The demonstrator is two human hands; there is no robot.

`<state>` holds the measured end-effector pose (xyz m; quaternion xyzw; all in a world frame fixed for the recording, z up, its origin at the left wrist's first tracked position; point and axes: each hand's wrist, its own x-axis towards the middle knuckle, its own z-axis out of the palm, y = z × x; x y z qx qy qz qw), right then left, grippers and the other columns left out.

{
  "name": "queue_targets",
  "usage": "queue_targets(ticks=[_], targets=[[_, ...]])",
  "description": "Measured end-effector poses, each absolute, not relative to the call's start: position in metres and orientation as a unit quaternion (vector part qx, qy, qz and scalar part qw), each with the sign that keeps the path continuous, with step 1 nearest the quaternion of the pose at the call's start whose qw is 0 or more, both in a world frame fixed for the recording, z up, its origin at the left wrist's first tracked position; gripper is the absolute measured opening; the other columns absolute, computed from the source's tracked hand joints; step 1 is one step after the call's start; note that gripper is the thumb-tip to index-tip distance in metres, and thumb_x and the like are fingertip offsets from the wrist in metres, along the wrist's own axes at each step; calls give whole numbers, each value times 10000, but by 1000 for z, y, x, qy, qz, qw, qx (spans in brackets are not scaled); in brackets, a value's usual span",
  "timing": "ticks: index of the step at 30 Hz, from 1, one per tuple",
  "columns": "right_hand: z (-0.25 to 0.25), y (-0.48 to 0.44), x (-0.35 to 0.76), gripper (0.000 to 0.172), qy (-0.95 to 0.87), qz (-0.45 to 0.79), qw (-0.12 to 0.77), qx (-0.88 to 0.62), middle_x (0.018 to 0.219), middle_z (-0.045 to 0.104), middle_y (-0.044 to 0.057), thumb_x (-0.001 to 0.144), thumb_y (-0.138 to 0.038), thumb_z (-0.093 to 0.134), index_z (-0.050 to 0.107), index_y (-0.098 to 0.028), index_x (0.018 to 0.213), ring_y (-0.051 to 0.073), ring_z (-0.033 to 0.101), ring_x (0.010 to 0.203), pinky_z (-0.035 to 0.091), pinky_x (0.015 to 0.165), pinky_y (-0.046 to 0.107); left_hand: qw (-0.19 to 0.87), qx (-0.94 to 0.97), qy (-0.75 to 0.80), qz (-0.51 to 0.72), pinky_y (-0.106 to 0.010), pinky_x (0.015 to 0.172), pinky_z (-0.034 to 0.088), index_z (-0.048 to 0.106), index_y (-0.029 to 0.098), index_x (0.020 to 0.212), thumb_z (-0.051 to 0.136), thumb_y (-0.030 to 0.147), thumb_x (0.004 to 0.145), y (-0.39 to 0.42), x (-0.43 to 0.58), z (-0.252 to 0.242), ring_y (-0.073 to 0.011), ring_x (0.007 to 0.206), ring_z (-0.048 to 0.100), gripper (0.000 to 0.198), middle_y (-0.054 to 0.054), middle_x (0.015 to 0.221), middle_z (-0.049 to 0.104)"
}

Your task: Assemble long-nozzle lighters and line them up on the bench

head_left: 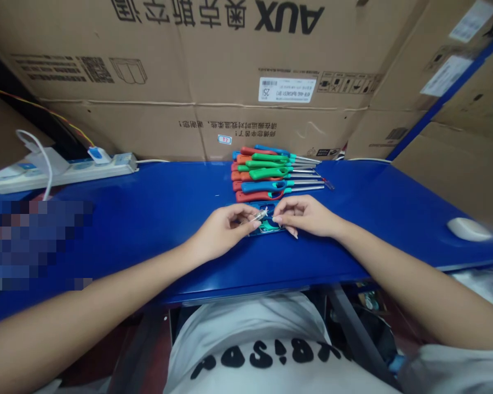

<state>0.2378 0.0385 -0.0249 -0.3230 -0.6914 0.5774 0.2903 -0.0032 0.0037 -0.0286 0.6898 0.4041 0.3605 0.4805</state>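
Note:
My left hand (235, 227) pinches a small, pale metallic part (260, 215) between thumb and fingers, its tip pointing up and right. My right hand (302, 215) is just to the right, thumb and fingertips pressed together; what they hold, if anything, is too small to make out. Beneath both hands lies a blue and teal plastic piece (267, 225), partly covered by the fingers. Just behind it is a pile of long-nosed lighters (267, 172) with red, green, orange and blue handles, their metal tubes pointing right.
A white power strip (72, 172) with plugs and cables lies at the left back of the blue table (172, 191). Large cardboard (148, 120) stands along the back. A white computer mouse (469, 229) rests near the right edge. A blurred-out patch covers the left side.

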Motion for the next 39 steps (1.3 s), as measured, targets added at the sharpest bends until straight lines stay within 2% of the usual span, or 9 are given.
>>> queue_targets(ticks=[4, 9, 20, 31, 34, 39], targets=[[-23, 39, 240, 381, -708, 568, 271, -320, 615, 640, -28, 789, -472, 818, 708, -134, 925, 82, 575, 499, 520, 473, 213, 439, 714, 411, 358, -328, 821, 552, 707, 142, 1072, 706, 400, 869, 4, -5, -30, -201, 912, 685, 329, -88, 1034, 749], [-28, 41, 241, 371, -710, 561, 273, -327, 653, 651, -24, 783, -467, 823, 708, -135, 903, 46, 495, 424, 420, 385, 180, 381, 752, 411, 346, -313, 774, 543, 719, 153, 1050, 683, 395, 889, 0, -5, -30, -205, 907, 680, 293, -85, 1027, 747], [-21, 37, 238, 359, -715, 551, 272, -334, 527, 542, -67, 823, -482, 781, 689, -143, 895, 50, 429, 400, 308, 375, 184, 374, 759, 413, 336, -292, 717, 533, 728, 159, 1055, 686, 367, 877, 0, -4, -28, -191, 858, 667, 277, -78, 1017, 746], [-24, 36, 238, 382, -726, 524, 297, -333, 560, 538, -53, 843, -502, 748, 748, -128, 924, 52, 372, 458, 270, 436, 216, 415, 737, 407, 345, -312, 755, 540, 725, 147, 1065, 699, 384, 873, 0, -4, -29, -202, 888, 673, 306, -86, 1013, 749], [-24, 36, 238, 371, -726, 522, 300, -334, 561, 543, -52, 842, -495, 748, 750, -132, 921, 57, 381, 467, 280, 446, 219, 404, 745, 407, 340, -306, 742, 536, 733, 152, 1059, 697, 379, 877, 0, -4, -29, -201, 881, 673, 294, -85, 1010, 750], [-22, 37, 238, 337, -739, 505, 298, -331, 723, 689, 16, 838, -460, 755, 768, -127, 889, 77, 493, 573, 376, 530, 224, 409, 742, 407, 341, -307, 749, 540, 734, 148, 1067, 695, 377, 882, 0, -5, -29, -199, 878, 674, 297, -86, 1009, 751]])
